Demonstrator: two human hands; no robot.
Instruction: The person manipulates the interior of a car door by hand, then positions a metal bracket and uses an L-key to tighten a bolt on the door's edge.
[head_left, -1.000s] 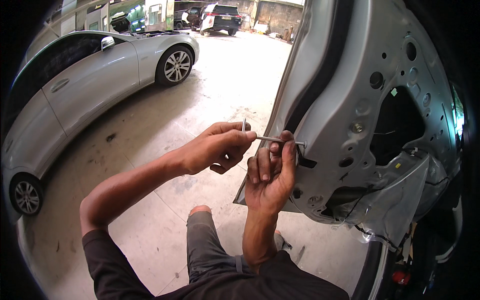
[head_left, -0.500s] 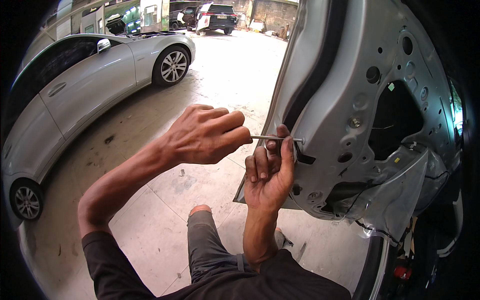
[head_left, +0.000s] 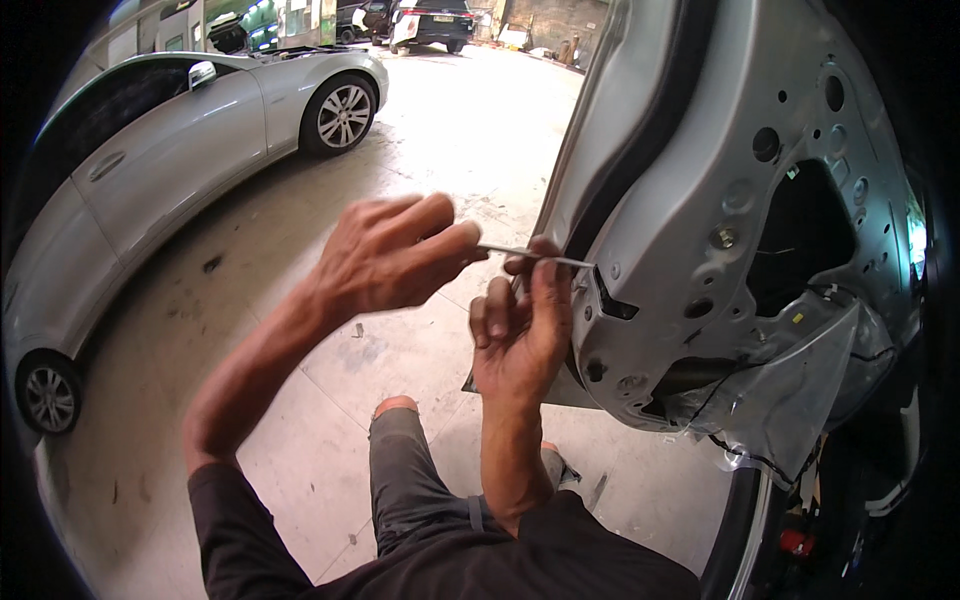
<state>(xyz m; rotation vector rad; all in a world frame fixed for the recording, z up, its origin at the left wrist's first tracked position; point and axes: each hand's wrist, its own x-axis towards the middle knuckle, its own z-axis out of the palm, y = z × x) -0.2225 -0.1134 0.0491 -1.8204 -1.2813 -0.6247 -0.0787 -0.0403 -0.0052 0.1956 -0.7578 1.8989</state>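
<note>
A thin metal L-shaped key point(head_left: 535, 257) pokes into the edge of a bare silver car door point(head_left: 700, 200), stripped of its trim panel. My left hand point(head_left: 395, 255) grips the key's outer end, fingers curled over it. My right hand point(head_left: 522, 320) steadies the shaft close to the door edge, thumb and fingers pinching it beside a dark latch opening point(head_left: 612, 303).
A silver car point(head_left: 150, 170) is parked at the left on the concrete floor point(head_left: 430, 130). More vehicles stand at the far end. A clear plastic sheet point(head_left: 790, 390) and loose black wires hang from the door's lower part. My knee point(head_left: 395, 415) is below my hands.
My left hand has turned over the key's end, rolling from fingers-below to knuckles-up. The right hand has stayed on the shaft at the door edge.
</note>
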